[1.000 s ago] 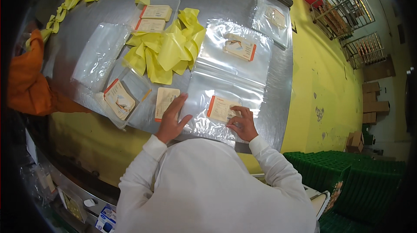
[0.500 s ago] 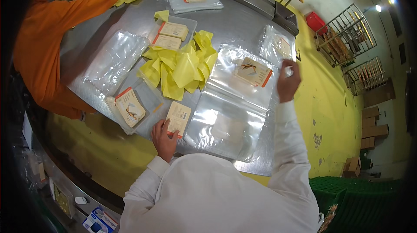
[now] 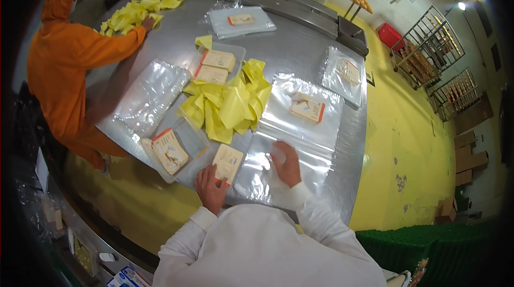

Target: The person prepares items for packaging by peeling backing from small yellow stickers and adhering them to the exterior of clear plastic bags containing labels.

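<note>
My left hand (image 3: 211, 185) has curled fingers on a cream-and-orange card packet (image 3: 227, 161) at the table's near edge, gripping its lower side. My right hand (image 3: 284, 161) is over the lower of two clear plastic bags (image 3: 267, 180), fingers loosely curved and apart, holding nothing I can see. A card (image 3: 307, 107) lies on the upper bag (image 3: 321, 131). Left of my hands, a clear tray (image 3: 195, 134) holds more cards (image 3: 168, 150). Crumpled yellow sheets (image 3: 230, 102) lie just beyond, beside another tray (image 3: 238, 50) with two card stacks (image 3: 217, 59).
A person in orange (image 3: 61, 73) reaches into yellow sheets (image 3: 134, 14) at the back left of the steel table (image 3: 289, 51). Bag stacks lie at back (image 3: 257, 24) and right (image 3: 342, 89). Racks (image 3: 428, 46), cartons (image 3: 466, 156) and green crates (image 3: 423, 249) stand rightward.
The card left the lower bag. My right hand went up to the right-hand bag stack, then came back leftward and down. My left hand moved onto the packet. The orange-clad person shows more fully.
</note>
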A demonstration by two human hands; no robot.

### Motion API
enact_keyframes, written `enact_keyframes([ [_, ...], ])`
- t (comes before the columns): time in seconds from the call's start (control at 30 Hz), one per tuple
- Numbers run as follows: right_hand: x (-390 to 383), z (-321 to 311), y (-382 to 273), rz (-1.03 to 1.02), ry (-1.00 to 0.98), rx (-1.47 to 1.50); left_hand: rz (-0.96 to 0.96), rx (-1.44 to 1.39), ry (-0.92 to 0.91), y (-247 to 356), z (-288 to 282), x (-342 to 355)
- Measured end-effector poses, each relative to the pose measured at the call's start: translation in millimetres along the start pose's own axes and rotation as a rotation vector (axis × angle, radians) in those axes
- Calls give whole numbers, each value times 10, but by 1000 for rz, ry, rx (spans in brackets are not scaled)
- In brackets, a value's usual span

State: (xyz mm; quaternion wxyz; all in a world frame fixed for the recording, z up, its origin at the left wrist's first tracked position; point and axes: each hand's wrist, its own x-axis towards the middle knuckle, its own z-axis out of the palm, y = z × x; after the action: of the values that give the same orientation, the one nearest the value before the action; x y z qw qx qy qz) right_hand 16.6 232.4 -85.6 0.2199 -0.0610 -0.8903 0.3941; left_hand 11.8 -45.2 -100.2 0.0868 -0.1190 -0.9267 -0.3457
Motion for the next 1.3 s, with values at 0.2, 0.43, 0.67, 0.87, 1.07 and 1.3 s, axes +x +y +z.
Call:
enact_keyframes([
  [0.2, -214, 423, -508, -18, -161, 109, 94, 20, 56, 22, 1, 22],
  [0.43, -289, 665, -476, -60, -94, 170, -163, -390, 125, -47, 72, 100],
  [0.67, -335, 518, -521, 394, -325, 407, -259, -589, 266, 229, -147, 163],
  [0.87, -221, 241, -720, 579, -490, 712, -202, -605, 310, 480, -158, 282],
  [1.07, -131, 89, -947, 515, -309, 764, -314, -1038, 8, 792, -256, 325],
  [1.3, -216, 40, -976, 487, -192, 836, -369, -1254, -120, 802, -186, 365],
])
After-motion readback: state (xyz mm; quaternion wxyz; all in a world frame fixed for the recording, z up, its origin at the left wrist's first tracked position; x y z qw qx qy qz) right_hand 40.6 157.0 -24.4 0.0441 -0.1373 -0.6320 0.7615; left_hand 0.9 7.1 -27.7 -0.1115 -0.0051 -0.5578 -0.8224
